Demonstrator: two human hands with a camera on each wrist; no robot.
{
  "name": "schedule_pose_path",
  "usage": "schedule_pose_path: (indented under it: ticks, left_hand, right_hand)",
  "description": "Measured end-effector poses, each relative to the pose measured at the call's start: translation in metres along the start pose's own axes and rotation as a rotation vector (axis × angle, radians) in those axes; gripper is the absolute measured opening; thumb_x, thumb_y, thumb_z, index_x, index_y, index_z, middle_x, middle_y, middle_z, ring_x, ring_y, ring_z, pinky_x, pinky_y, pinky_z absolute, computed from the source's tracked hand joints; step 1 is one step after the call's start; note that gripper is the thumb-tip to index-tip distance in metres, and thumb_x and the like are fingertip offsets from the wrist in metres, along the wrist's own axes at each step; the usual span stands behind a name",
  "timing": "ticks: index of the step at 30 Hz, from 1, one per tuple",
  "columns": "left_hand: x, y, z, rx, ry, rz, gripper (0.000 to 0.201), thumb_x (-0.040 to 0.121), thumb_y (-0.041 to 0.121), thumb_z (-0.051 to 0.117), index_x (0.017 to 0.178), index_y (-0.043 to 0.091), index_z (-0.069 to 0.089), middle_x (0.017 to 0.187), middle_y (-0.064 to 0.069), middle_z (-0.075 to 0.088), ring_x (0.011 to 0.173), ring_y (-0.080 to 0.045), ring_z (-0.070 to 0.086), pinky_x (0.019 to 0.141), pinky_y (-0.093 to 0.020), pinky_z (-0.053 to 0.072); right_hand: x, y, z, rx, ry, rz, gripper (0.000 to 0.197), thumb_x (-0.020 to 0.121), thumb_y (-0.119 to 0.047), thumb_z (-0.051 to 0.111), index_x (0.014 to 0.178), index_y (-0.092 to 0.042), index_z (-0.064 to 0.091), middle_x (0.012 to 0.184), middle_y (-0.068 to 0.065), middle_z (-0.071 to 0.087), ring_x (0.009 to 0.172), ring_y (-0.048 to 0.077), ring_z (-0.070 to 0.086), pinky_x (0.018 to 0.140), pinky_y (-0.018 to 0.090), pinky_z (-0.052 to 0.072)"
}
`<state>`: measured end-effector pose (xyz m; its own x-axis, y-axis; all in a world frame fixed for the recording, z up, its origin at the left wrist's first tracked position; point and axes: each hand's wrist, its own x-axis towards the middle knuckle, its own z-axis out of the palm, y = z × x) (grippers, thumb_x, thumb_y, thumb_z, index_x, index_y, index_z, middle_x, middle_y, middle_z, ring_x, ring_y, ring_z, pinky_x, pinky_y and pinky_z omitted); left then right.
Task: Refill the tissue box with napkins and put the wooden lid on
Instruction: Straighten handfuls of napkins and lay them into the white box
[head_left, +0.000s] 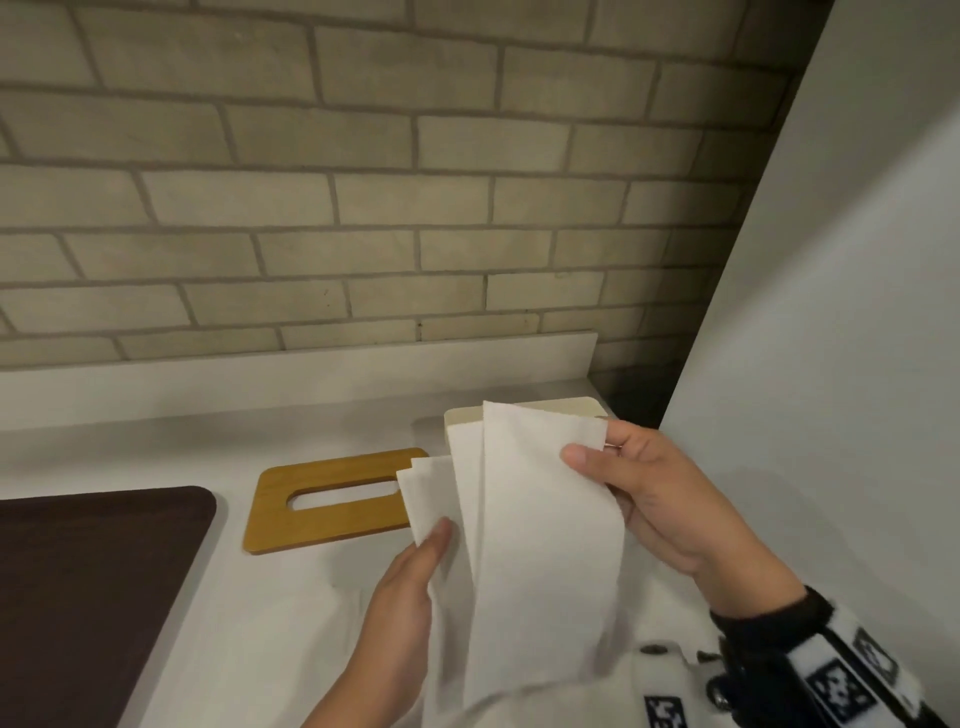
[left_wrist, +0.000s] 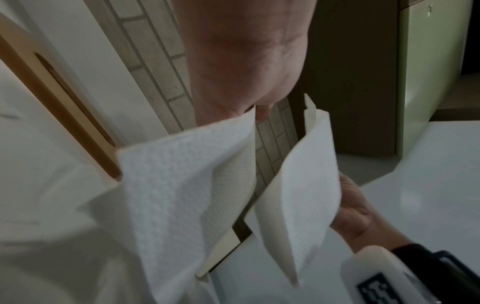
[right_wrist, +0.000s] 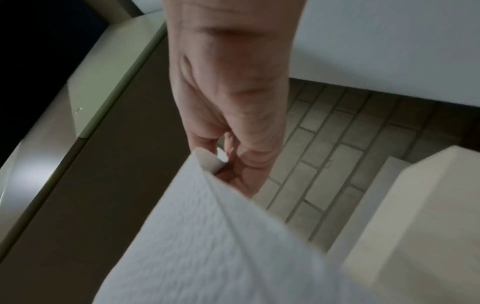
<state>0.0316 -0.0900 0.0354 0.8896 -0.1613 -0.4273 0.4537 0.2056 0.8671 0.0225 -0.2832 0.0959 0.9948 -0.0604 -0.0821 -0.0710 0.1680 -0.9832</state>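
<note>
A stack of white folded napkins (head_left: 524, 530) is held up in front of me over the white counter. My right hand (head_left: 654, 499) pinches the larger bunch at its upper right edge, thumb on top. My left hand (head_left: 410, 582) grips a smaller bunch (head_left: 428, 499) from below, fanned off to the left. Behind the napkins stands the cream tissue box (head_left: 571, 408), mostly hidden. The wooden lid (head_left: 322, 499) with its oval slot lies flat on the counter to the left. In the wrist views the napkins (left_wrist: 187, 181) (right_wrist: 207, 236) fill the foreground, and the box (right_wrist: 415, 205) shows at right.
A dark brown mat (head_left: 88, 582) lies on the counter (head_left: 156, 452) at the left. A brick wall (head_left: 337, 208) backs the counter, and a white panel (head_left: 831, 338) closes the right side.
</note>
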Motion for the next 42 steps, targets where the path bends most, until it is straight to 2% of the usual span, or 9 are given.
schedule_pose_path:
  ticks: [6,11,14,20,29,32,35,39,42]
  left_hand:
    - [-0.004,0.007,0.01,-0.188,-0.097,-0.088,0.037,0.08,0.047,0.057,0.104,0.021,0.067,0.099,-0.006,0.076,0.099,-0.029,0.067,0.093,-0.045,0.047]
    - [0.004,0.002,0.004,-0.172,-0.075,-0.045,0.029,0.086,0.033,0.059,0.107,0.013,0.064,0.101,-0.011,0.075,0.1,-0.034,0.066,0.098,-0.051,0.046]
    - [0.007,0.001,-0.004,-0.192,-0.059,-0.023,0.03,0.086,0.034,0.059,0.106,0.013,0.066,0.097,-0.012,0.076,0.098,-0.036,0.067,0.098,-0.053,0.045]
    - [0.01,0.002,-0.001,-0.111,-0.044,0.071,0.034,0.084,0.032,0.061,0.11,0.012,0.066,0.098,-0.007,0.076,0.098,-0.028,0.067,0.088,-0.043,0.051]
    - [0.005,0.004,0.013,-0.319,-0.234,-0.114,0.053,0.076,0.06,0.05,0.098,0.019,0.075,0.099,-0.012,0.075,0.099,-0.035,0.067,0.092,-0.049,0.048]
    - [0.006,0.003,0.012,-0.266,-0.188,-0.018,0.038,0.075,0.041,0.061,0.1,0.014,0.071,0.095,-0.011,0.076,0.095,-0.034,0.069,0.088,-0.046,0.051]
    - [0.011,0.002,0.011,-0.192,-0.119,0.096,0.023,0.081,0.03,0.062,0.099,0.018,0.067,0.092,-0.004,0.077,0.094,-0.026,0.069,0.083,-0.039,0.052]
    - [0.015,0.005,0.013,-0.05,-0.148,0.253,0.018,0.086,0.032,0.059,0.098,0.024,0.069,0.098,0.007,0.076,0.094,-0.012,0.07,0.082,-0.027,0.052]
    - [0.018,0.006,0.016,0.072,-0.175,0.366,0.027,0.077,0.034,0.066,0.104,0.028,0.067,0.096,0.015,0.075,0.088,0.001,0.069,0.072,-0.016,0.05]
  right_hand:
    - [0.014,0.029,0.015,-0.26,0.197,-0.004,0.02,0.082,-0.013,0.069,0.1,-0.006,0.065,0.089,0.01,0.076,0.085,0.029,0.072,0.082,0.043,0.055]
    - [0.009,0.033,0.016,-0.315,0.307,-0.135,0.016,0.078,-0.018,0.073,0.068,-0.012,0.061,0.06,0.0,0.07,0.06,0.01,0.065,0.066,0.027,0.054]
    - [-0.002,0.019,0.01,-0.234,0.332,-0.251,0.02,0.067,-0.025,0.075,0.061,-0.013,0.06,0.062,0.016,0.061,0.062,0.022,0.059,0.066,0.03,0.055]
    - [-0.018,-0.016,0.0,0.016,-0.022,-0.28,0.028,0.057,-0.03,0.084,0.077,-0.013,0.073,0.072,0.012,0.072,0.065,0.022,0.069,0.059,0.025,0.056]
    - [0.012,0.032,0.03,-0.464,0.366,-0.258,0.009,0.08,-0.019,0.071,0.074,-0.013,0.067,0.073,0.006,0.069,0.073,0.024,0.064,0.072,0.034,0.055]
    - [0.012,0.036,0.035,-0.546,0.416,-0.286,0.006,0.082,-0.025,0.069,0.08,-0.025,0.064,0.077,-0.008,0.065,0.073,0.007,0.059,0.064,0.014,0.048]
    - [0.005,0.041,0.038,-0.405,0.387,-0.123,0.024,0.086,-0.037,0.062,0.107,-0.032,0.051,0.095,-0.024,0.052,0.079,-0.005,0.053,0.059,0.002,0.038]
    - [-0.002,0.055,0.055,-0.088,0.307,0.054,0.035,0.087,-0.049,0.05,0.119,-0.033,0.047,0.105,-0.02,0.056,0.094,0.0,0.054,0.08,0.022,0.042]
    - [-0.002,0.065,0.063,-0.021,0.26,-0.003,0.02,0.089,-0.044,0.047,0.107,-0.036,0.048,0.093,-0.031,0.056,0.083,-0.012,0.06,0.065,0.004,0.045]
